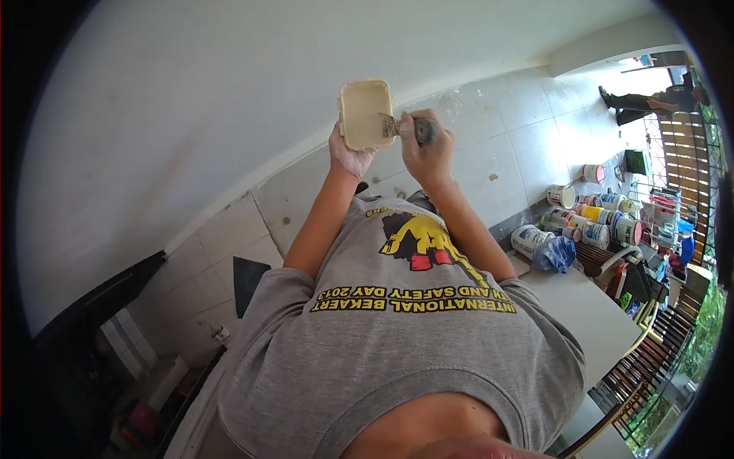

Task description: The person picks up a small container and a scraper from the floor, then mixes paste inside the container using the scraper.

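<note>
My left hand (350, 158) grips a square, cream-coloured tub (343, 115) from below and the side, held out in front of me. Pale, creamy paint (364, 107) lies inside, and the tub's rim is crusted. In my right hand (430, 157) is a paintbrush (390, 125), its handle end pointing up towards me. The brush's working end reaches over the tub's right rim; whether it touches the paint I cannot tell. Whitish smears cover parts of my left hand.
A white wall (191, 99) rises close ahead and to the left. On the tiled floor (482, 138), several paint buckets (591, 232) and a blue plastic bag (555, 255) are at the right, beside a pale tabletop (589, 310). Another person's legs (638, 102) show far right.
</note>
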Demonstrator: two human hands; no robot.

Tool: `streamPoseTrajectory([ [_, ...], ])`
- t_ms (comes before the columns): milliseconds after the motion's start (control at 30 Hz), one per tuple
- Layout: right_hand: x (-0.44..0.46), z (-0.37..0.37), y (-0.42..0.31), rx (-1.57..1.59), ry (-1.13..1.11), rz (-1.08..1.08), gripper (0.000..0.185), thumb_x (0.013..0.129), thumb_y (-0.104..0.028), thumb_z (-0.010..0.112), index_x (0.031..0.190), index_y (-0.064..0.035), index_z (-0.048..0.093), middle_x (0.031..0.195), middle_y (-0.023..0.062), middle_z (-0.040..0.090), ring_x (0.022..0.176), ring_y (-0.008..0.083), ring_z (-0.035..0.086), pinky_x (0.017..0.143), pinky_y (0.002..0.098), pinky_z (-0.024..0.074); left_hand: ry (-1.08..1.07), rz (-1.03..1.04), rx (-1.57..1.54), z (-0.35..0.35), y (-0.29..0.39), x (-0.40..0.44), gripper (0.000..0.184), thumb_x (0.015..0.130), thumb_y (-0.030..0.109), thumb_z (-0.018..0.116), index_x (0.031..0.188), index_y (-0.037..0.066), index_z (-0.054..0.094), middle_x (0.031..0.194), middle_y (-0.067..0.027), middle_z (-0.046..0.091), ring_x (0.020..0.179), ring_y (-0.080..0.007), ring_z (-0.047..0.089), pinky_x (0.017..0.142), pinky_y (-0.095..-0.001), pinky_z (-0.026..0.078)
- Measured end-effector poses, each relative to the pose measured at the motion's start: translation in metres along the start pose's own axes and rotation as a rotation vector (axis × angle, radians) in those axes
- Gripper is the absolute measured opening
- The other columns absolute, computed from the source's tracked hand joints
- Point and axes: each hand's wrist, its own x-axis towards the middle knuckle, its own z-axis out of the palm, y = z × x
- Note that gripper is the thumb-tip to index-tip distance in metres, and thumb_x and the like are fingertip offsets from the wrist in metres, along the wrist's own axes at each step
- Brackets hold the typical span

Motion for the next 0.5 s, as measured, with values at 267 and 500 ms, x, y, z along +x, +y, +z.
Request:
streamPoseTrajectory([
  [267, -0.005, 0.000, 0.009, -0.027, -0.045, 0.015, 0.013, 0.095, -0.015, 0.069, 0.090, -0.0045, 0.062, 0.060, 0.0133, 0.063, 0.051, 0.0283, 0.065, 0.052, 0.0324, 0.0492, -0.003, 0.007, 0.084, 0.000, -0.001, -0.006, 0.049, 0.106, 0.037, 0.033, 0.140, 0.007, 0.051, 0.133, -0.0134, 0.061, 0.120, -0.0316, 0.062, 0.096, -0.0510, 0.056],
  [500, 0.000, -0.001, 0.003, -0.022, -0.014, 0.001, 0.013, 0.095, -0.015, 0.069, 0.090, -0.0044, 0.062, 0.060, 0.0142, 0.062, 0.051, 0.0298, 0.065, 0.052, 0.0341, 0.0498, -0.010, -0.021, -0.012, -0.003, -0.001, -0.001, 0.050, 0.106, 0.038, 0.032, 0.141, 0.008, 0.052, 0.133, -0.0129, 0.061, 0.122, -0.0310, 0.061, 0.097, -0.0488, 0.055],
])
